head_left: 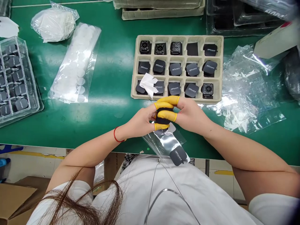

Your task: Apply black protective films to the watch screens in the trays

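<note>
Film [167, 142], clear, glossy and flat, is hanging past the near edge of a smooth green table [112, 75], bearing a black rounded-square pad [177, 155] lettered HiFuture. Just beyond, above the film, the bare left hand [143, 121] and bare right hand [191, 113] are meeting, yellow rubber fingertip covers [167, 115] on both. Left thumb and finger are closing on a small black squarish piece [162, 121], and the right fingers are closing on it too, so both grips are standing only as wide as the piece.

Farther out, a beige moulded-pulp tray [220, 87] is holding black square pieces [173, 88] lettered HiFuture and four black watch-like devices [145, 46] showing round sensor marks. A crumpled white tissue [148, 83] is lying over its near-left compartments. Crumpled clear plastic [248, 81] is lying right of the tray; a clear bag of white discs [72, 65] is lying well to its left. Beige stacked trays [161, 14] are standing behind.
</note>
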Action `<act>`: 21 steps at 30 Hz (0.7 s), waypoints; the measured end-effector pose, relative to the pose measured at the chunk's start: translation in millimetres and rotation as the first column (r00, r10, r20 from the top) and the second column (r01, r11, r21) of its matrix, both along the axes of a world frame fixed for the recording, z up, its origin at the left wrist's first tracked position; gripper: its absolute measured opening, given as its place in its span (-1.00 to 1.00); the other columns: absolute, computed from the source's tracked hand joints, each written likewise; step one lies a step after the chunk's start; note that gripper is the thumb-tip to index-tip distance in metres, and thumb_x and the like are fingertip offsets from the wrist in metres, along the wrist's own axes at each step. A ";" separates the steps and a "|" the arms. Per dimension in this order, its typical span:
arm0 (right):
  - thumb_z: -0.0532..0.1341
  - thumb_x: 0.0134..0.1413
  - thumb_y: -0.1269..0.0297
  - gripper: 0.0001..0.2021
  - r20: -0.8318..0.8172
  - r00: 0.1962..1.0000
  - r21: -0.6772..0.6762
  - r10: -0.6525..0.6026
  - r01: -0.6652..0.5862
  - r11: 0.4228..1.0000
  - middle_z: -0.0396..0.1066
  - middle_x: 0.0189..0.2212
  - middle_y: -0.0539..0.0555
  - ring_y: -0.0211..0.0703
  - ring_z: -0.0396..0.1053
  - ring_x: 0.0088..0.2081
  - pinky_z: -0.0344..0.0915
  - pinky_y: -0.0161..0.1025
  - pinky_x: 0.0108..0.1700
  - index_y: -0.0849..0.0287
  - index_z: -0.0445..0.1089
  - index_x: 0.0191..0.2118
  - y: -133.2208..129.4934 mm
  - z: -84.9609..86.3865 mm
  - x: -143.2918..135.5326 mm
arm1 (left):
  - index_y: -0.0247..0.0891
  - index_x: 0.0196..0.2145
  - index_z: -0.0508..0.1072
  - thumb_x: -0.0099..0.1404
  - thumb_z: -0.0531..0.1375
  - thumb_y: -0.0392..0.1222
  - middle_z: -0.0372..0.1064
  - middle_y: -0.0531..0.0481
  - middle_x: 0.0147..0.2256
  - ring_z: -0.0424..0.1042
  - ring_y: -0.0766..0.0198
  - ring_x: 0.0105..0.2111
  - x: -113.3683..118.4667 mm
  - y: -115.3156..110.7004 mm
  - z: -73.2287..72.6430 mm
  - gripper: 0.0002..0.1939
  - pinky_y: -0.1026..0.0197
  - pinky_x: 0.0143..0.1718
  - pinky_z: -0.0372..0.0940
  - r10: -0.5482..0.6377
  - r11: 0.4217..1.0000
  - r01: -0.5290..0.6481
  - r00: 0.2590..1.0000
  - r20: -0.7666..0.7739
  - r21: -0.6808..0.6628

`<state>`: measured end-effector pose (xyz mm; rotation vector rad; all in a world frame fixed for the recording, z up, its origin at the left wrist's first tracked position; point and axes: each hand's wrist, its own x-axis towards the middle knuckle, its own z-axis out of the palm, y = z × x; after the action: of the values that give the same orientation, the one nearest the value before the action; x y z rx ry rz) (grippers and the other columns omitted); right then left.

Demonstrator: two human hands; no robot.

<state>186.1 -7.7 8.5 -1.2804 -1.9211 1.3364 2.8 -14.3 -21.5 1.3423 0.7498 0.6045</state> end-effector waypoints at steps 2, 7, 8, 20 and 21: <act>0.18 0.20 0.11 -0.73 -0.083 0.995 -0.058 -0.059 0.054 0.997 0.53 -0.14 0.08 -0.08 0.47 -0.14 0.40 -0.14 -0.10 0.14 0.51 -0.14 0.0 -1.7 -1.8 | -0.20 0.05 0.33 0.11 0.38 -0.22 0.45 -0.05 -0.12 0.52 0.24 -0.22 1.9 -0.3 0.5 -0.44 0.20 -0.17 0.46 0.038 0.997 -0.037 0.999 0.014 -0.067; 0.27 0.08 0.23 -0.81 -0.171 0.943 0.152 -0.285 0.311 0.938 0.52 -0.24 0.04 -0.10 0.48 -0.22 0.40 -0.11 -0.15 0.10 0.45 -0.16 48.2 3.8 25.5 | -0.21 0.16 0.15 0.21 0.31 -0.19 0.44 0.02 -0.30 0.52 0.30 -0.27 -1.2 5.7 5.0 -0.37 0.22 -0.17 0.43 0.186 0.971 -0.171 0.980 0.073 -0.169; 0.26 0.08 0.26 -0.88 -0.209 0.905 0.260 -0.371 0.418 0.871 0.51 -0.29 0.03 -0.12 0.47 -0.24 0.39 -0.11 -0.16 0.10 0.43 -0.23 69.5 3.2 38.2 | -0.21 0.19 0.11 0.20 0.32 -0.19 0.43 0.03 -0.31 0.50 0.31 -0.26 -2.7 7.2 5.8 -0.32 0.23 -0.15 0.42 0.185 0.974 -0.172 0.979 0.080 -0.144; 0.28 -0.01 0.34 -0.83 0.597 0.721 0.589 -0.351 -0.097 0.802 0.46 -0.11 0.16 0.16 0.28 0.03 0.16 0.20 0.11 0.15 0.45 -0.23 197.5 -38.1 63.9 | -0.15 -0.20 0.48 0.15 0.36 -0.06 0.49 0.09 -0.45 0.31 0.43 -0.65 -31.3 15.1 31.5 -0.72 0.32 -0.58 0.31 -0.042 0.931 0.167 0.932 0.360 -0.323; 0.29 -0.03 0.34 -0.84 0.662 0.685 0.554 -0.305 -0.174 0.814 0.47 -0.15 0.16 0.14 0.30 0.01 0.15 0.19 0.11 0.19 0.44 -0.26 200.5 -36.8 56.1 | -0.15 -0.20 0.47 0.13 0.38 -0.05 0.48 0.10 -0.46 0.29 0.45 -0.68 -32.3 18.0 29.6 -0.70 0.31 -0.58 0.32 0.002 0.932 0.127 0.936 0.352 -0.341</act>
<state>242.2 192.9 -28.3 -1.6453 -2.4707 0.0501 -29.5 3.7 8.1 0.8853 0.4941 0.5990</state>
